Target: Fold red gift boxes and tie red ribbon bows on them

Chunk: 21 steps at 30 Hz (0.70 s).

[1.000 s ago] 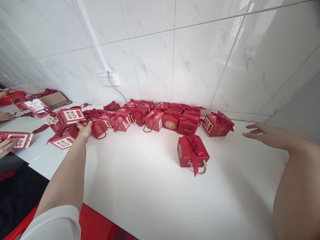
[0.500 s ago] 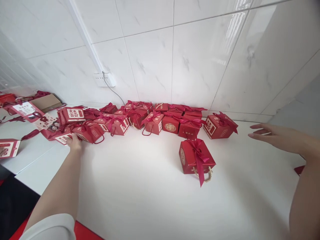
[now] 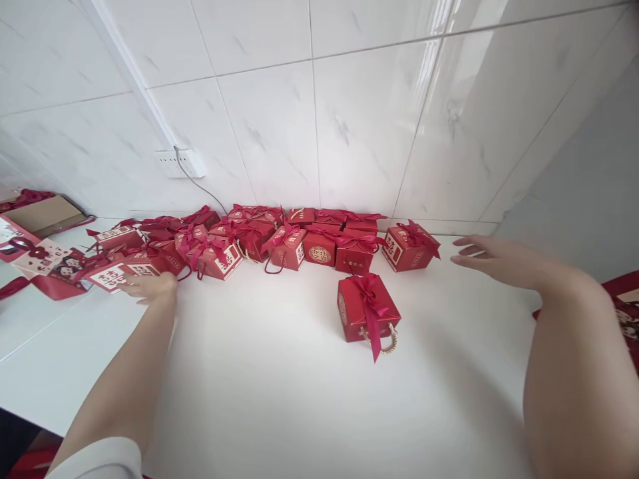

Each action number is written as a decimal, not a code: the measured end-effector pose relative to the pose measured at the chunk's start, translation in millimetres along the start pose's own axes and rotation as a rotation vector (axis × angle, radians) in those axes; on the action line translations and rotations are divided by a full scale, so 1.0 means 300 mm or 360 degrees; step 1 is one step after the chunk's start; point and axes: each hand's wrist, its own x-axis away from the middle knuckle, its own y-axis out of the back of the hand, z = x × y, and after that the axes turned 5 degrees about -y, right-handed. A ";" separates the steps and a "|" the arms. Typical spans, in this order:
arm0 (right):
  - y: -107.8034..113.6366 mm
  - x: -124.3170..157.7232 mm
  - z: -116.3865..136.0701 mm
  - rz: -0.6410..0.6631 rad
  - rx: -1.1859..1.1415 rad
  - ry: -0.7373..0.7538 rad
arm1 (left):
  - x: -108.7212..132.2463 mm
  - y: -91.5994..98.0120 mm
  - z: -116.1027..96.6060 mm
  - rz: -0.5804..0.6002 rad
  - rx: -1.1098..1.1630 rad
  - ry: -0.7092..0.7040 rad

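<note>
White tile wall [image 3: 269, 120] rises at twelve o'clock behind a white tabletop [image 3: 269, 399], as the head view has it. Far out at nine o'clock lies a brown-lined carton [image 3: 47, 214], with a printed box [image 3: 57, 266] just in front of it.

Between eight and nine o'clock, the left hand [image 3: 152, 287] reaches the white-faced boxes [image 3: 110, 278], its fingers at their near side. Whether that grip is clamped on one or merely resting cannot be told, as the hand covers the contact. Good handling here would probably mean light pressure, low on the firm card, away from bows and cord handles, since the neighbours crowd close and ribbons could snag.

From nine o'clock through the centre, bow-tied boxes [image 3: 319, 246] stand packed along the wall. Toward five, a lone box [image 3: 368, 309] sits nearer the person, its rope handle facing forward; a low-travelling forearm could clip that loop. Near three, an end box [image 3: 410, 246] stands slightly apart from the row.

At three o'clock the right hand [image 3: 492, 261] holds nothing, fingers extended with gaps between them, near the end box yet not touching it. Keeping it clear of the ribbon tail seems wise.
</note>
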 end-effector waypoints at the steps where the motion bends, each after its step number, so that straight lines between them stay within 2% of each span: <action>1: -0.003 0.026 0.039 0.0018 -0.0038 0.0120 | 0.003 -0.012 -0.035 -0.0145 0.0002 0.0043; 3: -0.019 0.082 0.123 0.0087 -0.0064 0.0476 | 0.016 -0.030 -0.150 -0.0381 0.0064 0.0031; 4: -0.032 0.109 0.164 0.0150 -0.0074 0.0639 | 0.032 -0.035 -0.230 -0.0391 0.0157 -0.0093; 5: -0.047 0.134 0.201 0.0234 -0.0092 0.0773 | 0.059 -0.036 -0.322 -0.0218 0.0276 -0.0240; 8: -0.102 0.187 0.284 0.0513 -0.0083 0.1074 | 0.205 -0.024 -0.612 0.0600 0.0528 -0.0803; 10: -0.137 0.203 0.312 0.0594 -0.0024 0.1079 | 0.335 -0.021 -0.762 0.1198 0.0506 -0.1101; 11: -0.152 0.204 0.320 0.0564 0.0001 0.1035 | 0.395 -0.029 -0.812 0.1467 0.0425 -0.1232; 13: -0.176 0.196 0.328 0.0464 0.0004 0.0983 | 0.485 -0.073 -0.858 0.1722 0.0246 -0.1410; 15: -0.194 0.179 0.332 0.0382 -0.0047 0.0994 | 0.525 -0.148 -0.849 0.1769 0.0051 -0.1467; 18: -0.208 0.151 0.331 0.0269 -0.0080 0.0985 | 0.522 -0.261 -0.798 0.1663 -0.0165 -0.1339; 21: -0.205 0.134 0.322 0.0064 0.0025 0.0913 | 0.504 -0.286 -0.776 0.1795 -0.0265 -0.1178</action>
